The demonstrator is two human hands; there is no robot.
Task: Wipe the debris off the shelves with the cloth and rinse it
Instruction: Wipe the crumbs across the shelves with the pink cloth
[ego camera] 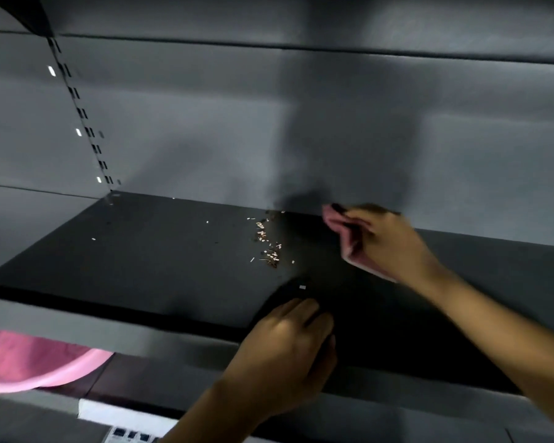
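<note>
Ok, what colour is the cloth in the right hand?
Pink. The cloth shows in the head view, bunched in the right hand.

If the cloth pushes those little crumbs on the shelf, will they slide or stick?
The debris looks like small, dry, loose bits, so it probably slides easily. Strays lie apart, so some may scatter past the pink cloth.

Dark shelf (147, 266) bears scattered debris (267, 243).

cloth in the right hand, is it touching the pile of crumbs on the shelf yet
Apart. The head view shows bare dark shelf between the pink cloth in the right hand and the debris pile to its left.
</note>
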